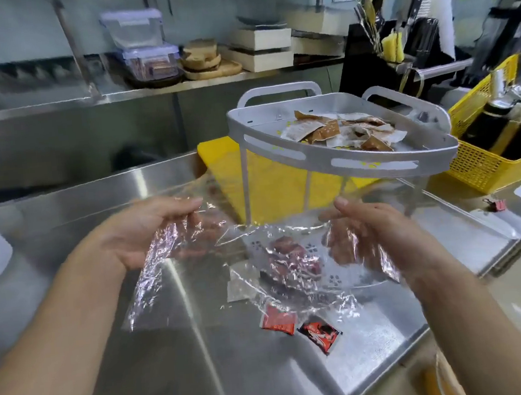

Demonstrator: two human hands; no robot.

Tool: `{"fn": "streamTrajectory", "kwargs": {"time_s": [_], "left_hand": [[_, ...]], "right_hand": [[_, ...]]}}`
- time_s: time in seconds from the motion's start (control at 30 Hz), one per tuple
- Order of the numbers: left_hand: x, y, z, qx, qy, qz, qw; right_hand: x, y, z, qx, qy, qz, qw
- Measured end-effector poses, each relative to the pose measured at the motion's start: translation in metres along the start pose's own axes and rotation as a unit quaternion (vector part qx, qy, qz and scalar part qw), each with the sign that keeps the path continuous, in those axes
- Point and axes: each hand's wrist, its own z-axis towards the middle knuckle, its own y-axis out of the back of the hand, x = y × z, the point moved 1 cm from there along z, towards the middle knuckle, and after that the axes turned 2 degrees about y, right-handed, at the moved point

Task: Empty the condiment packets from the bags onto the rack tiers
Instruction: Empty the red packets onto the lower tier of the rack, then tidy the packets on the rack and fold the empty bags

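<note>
Fingers (190,211) of the left hand (157,231) curl round one edge of the clear bag (144,288); the right hand (370,228) pinches the opposite edge, thumb on top, so the bag hangs stretched just above the lower tier (335,281) of the rack (312,157). Red packets (287,255) lie on that tier, under the plastic; two loose packets (279,319) lie on the steel table (205,368) in front of the rack; brown and white packets (342,132) heap its top tier (254,115).
</note>
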Motion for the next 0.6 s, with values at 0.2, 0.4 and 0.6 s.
{"fn": "streamTrajectory", "kwargs": {"time_s": [0.2, 0.4, 0.6], "left_hand": [[0.076, 0.068, -0.037, -0.123, 0.071, -0.005, 0.99], [0.144, 0.124, -0.104, -0.324, 0.054, -0.066, 0.942], [0.171, 0.165, -0.186, -0.485, -0.043, -0.089, 0.869]], "right_hand": [[-0.08, -0.06, 0.038, 0.026, -0.096, 0.0, 0.995], [-0.125, -0.14, 0.056, 0.061, -0.114, -0.018, 0.991], [-0.133, -0.23, 0.061, 0.132, -0.101, -0.054, 0.985]]}}
